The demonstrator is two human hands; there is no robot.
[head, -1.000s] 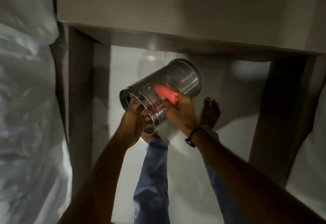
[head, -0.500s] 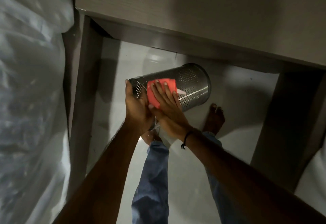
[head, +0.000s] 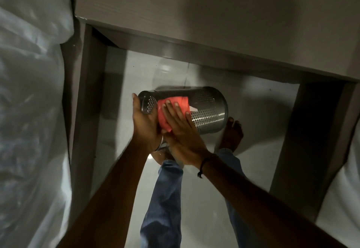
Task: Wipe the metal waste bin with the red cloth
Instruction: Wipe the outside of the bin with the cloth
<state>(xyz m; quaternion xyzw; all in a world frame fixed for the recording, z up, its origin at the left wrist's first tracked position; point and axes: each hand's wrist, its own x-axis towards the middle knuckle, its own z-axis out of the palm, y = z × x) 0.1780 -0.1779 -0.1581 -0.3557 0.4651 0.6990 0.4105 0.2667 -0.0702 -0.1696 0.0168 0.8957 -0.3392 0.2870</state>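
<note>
The metal waste bin (head: 206, 107) was held on its side above the pale floor (head: 194, 199), its open mouth to the left and its closed base to the right. Rows of small holes ran across its shiny wall. The left hand (head: 145, 124) gripped the rim at the mouth, thumb up along the edge. The right hand (head: 181, 128) lay flat on the red cloth (head: 169, 111), fingers spread, pressing it against the bin's side near the mouth. A dark band (head: 204, 164) circled the right wrist. Below were blue trouser legs (head: 165, 199) and a bare foot (head: 232, 136). A wooden desk (head: 214, 23) stood ahead, white bedding (head: 29, 111) to the left
</note>
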